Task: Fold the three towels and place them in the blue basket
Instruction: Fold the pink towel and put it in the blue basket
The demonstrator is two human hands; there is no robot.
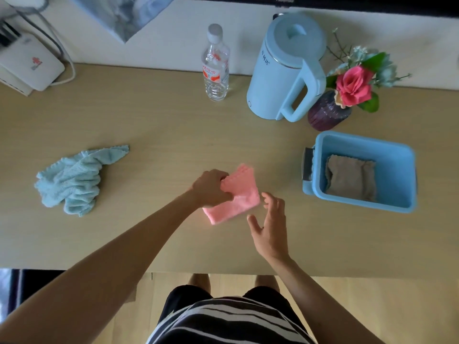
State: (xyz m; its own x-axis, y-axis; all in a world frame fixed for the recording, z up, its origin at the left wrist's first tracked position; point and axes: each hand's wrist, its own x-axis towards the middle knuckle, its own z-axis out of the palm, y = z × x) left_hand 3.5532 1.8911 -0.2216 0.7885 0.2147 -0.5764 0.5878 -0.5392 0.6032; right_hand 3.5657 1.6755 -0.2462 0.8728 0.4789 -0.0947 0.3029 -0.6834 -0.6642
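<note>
A folded pink towel lies on the wooden table near the middle. My left hand grips its left edge with curled fingers. My right hand hovers just right of the towel, fingers spread and holding nothing. A crumpled light blue towel lies at the left of the table. The blue basket stands at the right, with a folded brown towel inside it.
Along the back stand a clear water bottle, a light blue kettle and a purple vase with flowers. A white box with cables sits at the far left. The table's front edge is close to my body.
</note>
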